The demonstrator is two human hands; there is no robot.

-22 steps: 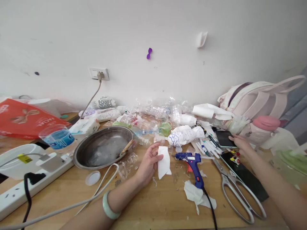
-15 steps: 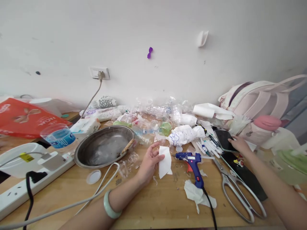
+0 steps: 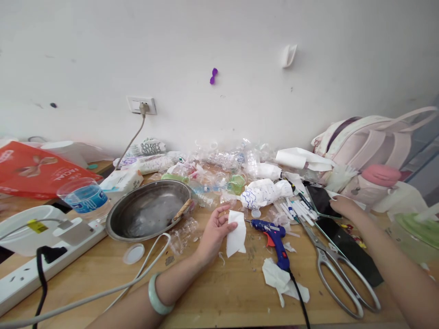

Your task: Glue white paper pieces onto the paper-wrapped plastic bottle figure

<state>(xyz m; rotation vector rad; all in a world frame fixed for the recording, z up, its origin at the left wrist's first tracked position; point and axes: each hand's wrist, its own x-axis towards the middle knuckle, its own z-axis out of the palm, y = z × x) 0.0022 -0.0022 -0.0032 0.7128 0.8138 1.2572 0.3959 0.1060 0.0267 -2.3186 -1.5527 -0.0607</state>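
Note:
My left hand rests on the wooden table and pinches a small white piece of paper between thumb and fingers. A green bangle is on that wrist. My right hand reaches to the right and grips the edge of a black smartphone, which is tilted up off the table. A blue hot glue gun lies just right of the paper, its black cord running toward me. Large steel scissors lie between the glue gun and my right arm.
A metal pan sits left of my left hand. Behind lie cut clear plastic bottles, white markers and crumpled tissue. A power strip is at far left, a pink backpack at right, a second dark phone under my right forearm.
My right hand has lifted the smartphone's near edge so it tilts up. The glue gun has shifted slightly. My left hand keeps holding the paper in the same place.

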